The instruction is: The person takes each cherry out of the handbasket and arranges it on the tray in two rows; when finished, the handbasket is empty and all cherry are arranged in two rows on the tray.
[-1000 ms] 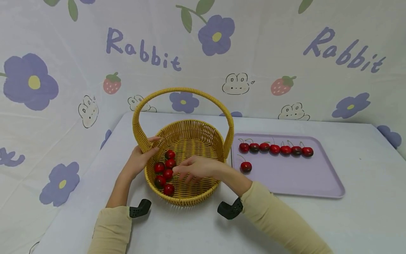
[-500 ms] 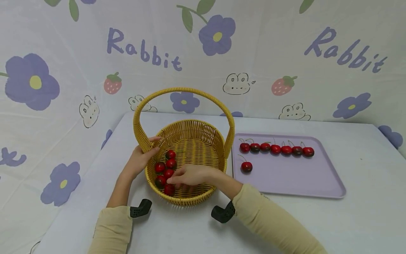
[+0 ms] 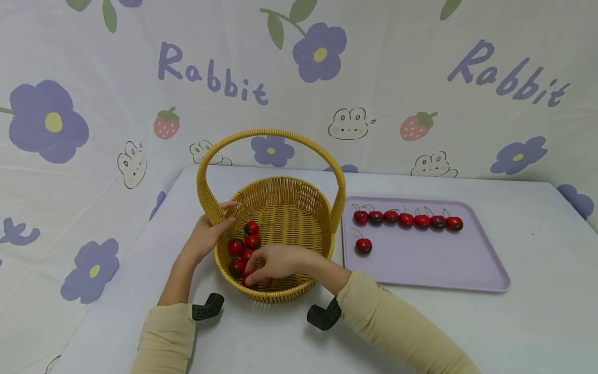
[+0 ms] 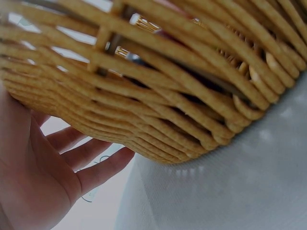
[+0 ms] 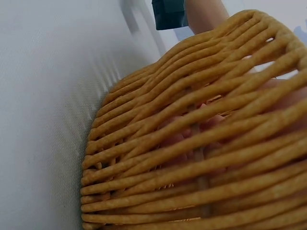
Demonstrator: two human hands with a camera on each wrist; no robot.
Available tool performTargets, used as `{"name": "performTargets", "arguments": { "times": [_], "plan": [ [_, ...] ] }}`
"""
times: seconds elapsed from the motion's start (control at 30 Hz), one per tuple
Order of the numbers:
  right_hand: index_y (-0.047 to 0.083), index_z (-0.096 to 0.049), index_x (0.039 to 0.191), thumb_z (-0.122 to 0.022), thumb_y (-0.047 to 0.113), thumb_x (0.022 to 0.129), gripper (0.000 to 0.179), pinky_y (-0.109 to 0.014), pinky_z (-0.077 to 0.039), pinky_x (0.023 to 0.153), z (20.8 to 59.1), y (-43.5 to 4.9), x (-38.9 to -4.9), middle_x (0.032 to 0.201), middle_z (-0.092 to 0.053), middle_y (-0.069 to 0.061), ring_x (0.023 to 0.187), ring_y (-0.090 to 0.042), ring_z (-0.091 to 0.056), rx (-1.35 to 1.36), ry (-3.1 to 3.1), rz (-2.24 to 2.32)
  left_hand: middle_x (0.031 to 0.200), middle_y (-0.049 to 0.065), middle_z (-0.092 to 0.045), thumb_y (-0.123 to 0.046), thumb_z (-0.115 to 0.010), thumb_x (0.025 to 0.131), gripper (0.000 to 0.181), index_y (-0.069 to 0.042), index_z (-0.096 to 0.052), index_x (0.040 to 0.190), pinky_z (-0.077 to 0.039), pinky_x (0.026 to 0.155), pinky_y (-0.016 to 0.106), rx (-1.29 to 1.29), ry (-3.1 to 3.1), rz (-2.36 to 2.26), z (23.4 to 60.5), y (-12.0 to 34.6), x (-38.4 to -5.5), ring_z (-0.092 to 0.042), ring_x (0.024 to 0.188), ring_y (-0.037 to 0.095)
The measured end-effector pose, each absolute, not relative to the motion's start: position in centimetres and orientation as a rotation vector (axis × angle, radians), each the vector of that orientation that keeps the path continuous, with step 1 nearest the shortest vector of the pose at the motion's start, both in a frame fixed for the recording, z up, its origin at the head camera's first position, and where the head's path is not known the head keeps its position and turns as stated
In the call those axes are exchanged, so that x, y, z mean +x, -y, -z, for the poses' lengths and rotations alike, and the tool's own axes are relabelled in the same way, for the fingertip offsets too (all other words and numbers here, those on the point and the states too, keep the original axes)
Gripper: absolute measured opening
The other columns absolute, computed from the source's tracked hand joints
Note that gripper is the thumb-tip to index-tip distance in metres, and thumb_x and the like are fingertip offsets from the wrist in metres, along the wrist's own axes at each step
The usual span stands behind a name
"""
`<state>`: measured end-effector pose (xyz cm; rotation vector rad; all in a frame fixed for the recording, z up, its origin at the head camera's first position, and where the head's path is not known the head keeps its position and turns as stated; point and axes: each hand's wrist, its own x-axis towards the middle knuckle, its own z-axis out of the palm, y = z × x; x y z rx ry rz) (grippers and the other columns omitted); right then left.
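Observation:
A yellow wicker basket with a tall arched handle stands on the table. My left hand holds its left rim at the foot of the handle, thumb over the edge; in the left wrist view, its fingers lie along the outside of the weave. Inside the basket, my right hand reaches down at the front and pinches a red cherry, mostly hidden behind thumb and fingertips. Several other dark red cherries lie close by along the left side. Basket weave covers most of the right hand in the right wrist view.
Right of the basket lies a lilac tray. A row of several stemmed cherries runs along its back, and a single cherry sits in front at the left. A printed cloth hangs behind the table.
My right hand has moved down and toward the front left inside the basket, and its fingers have closed on the front cherry. The left hand has stayed at the rim.

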<state>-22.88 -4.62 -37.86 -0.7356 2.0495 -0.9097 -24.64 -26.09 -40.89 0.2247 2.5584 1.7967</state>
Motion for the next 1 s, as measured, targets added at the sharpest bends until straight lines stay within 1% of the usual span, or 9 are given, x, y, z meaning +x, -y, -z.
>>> {"name": "performTargets", "arguments": {
  "times": [0.13,0.27,0.37,0.5,0.67,0.8,0.9,1.0],
  "plan": [
    [0.009,-0.065,0.106,-0.069,0.018,0.088,0.020,-0.028,-0.053,0.066,37.8,4.6,-22.8,0.085,-0.065,-0.003,0.072,-0.018,-0.062,-0.730,-2.037,0.932,0.142,0.020,-0.042,-0.016,-0.051,0.099,0.040,-0.005,-0.047,0.138,-0.028,0.104,0.057,0.230,-2.561,-1.798,41.0,26.1,-24.7,-0.041,0.129,0.038],
    [0.006,-0.067,0.109,-0.069,0.016,0.089,0.023,-0.027,-0.053,0.067,37.7,4.6,-22.9,0.084,-0.067,-0.002,0.074,-0.017,-0.065,-0.756,-2.040,0.938,0.142,0.019,-0.042,-0.017,-0.052,0.099,0.040,-0.005,-0.048,0.138,-0.028,0.104,0.057,0.233,-2.565,-1.798,40.9,26.1,-24.7,-0.040,0.129,0.038],
    [0.005,-0.067,0.109,-0.070,0.017,0.088,0.023,-0.026,-0.053,0.068,37.7,4.6,-22.9,0.083,-0.068,-0.002,0.074,-0.017,-0.065,-0.767,-2.041,0.939,0.143,0.019,-0.042,-0.017,-0.051,0.099,0.041,-0.005,-0.047,0.138,-0.027,0.105,0.057,0.231,-2.565,-1.795,40.9,26.1,-24.6,-0.039,0.130,0.038],
    [0.006,-0.067,0.104,-0.071,0.014,0.087,0.020,-0.026,-0.052,0.066,37.8,4.5,-22.8,0.080,-0.067,-0.002,0.072,-0.016,-0.064,-0.758,-2.070,0.938,0.143,0.019,-0.041,-0.017,-0.051,0.099,0.041,-0.005,-0.047,0.138,-0.027,0.105,0.057,0.226,-2.558,-1.797,40.8,26.1,-24.6,-0.039,0.130,0.038],
    [0.007,-0.067,0.102,-0.074,0.015,0.084,0.021,-0.024,-0.047,0.064,37.6,3.9,-23.1,0.081,-0.064,0.000,0.073,-0.013,-0.057,-0.771,-2.158,0.946,0.144,0.021,-0.040,-0.016,-0.051,0.099,0.042,-0.004,-0.045,0.140,-0.028,0.104,0.059,0.228,-2.559,-1.797,41.0,26.0,-24.7,-0.039,0.129,0.039],
    [0.009,-0.068,0.104,-0.074,0.017,0.085,0.022,-0.024,-0.046,0.067,37.2,3.1,-23.6,0.085,-0.063,0.001,0.079,-0.013,-0.055,-0.774,-2.190,0.966,0.143,0.021,-0.040,-0.016,-0.051,0.099,0.042,-0.004,-0.045,0.139,-0.028,0.103,0.058,0.219,-2.557,-1.799,41.0,26.0,-24.7,-0.040,0.129,0.039],
    [0.009,-0.067,0.105,-0.073,0.017,0.086,0.022,-0.025,-0.048,0.070,36.9,2.6,-23.9,0.086,-0.064,0.001,0.080,-0.014,-0.056,-0.767,-2.169,0.994,0.143,0.020,-0.041,-0.017,-0.051,0.099,0.041,-0.006,-0.047,0.138,-0.028,0.104,0.058,0.213,-2.556,-1.801,40.9,26.0,-24.6,-0.040,0.129,0.039],
    [0.006,-0.066,0.107,-0.071,0.015,0.087,0.023,-0.027,-0.051,0.073,36.6,2.0,-24.0,0.087,-0.065,-0.001,0.081,-0.017,-0.060,-0.754,-2.115,1.055,0.142,0.020,-0.042,-0.017,-0.051,0.099,0.041,-0.006,-0.047,0.138,-0.028,0.103,0.059,0.213,-2.560,-1.800,40.9,26.1,-24.6,-0.041,0.128,0.039]
  ]
}}
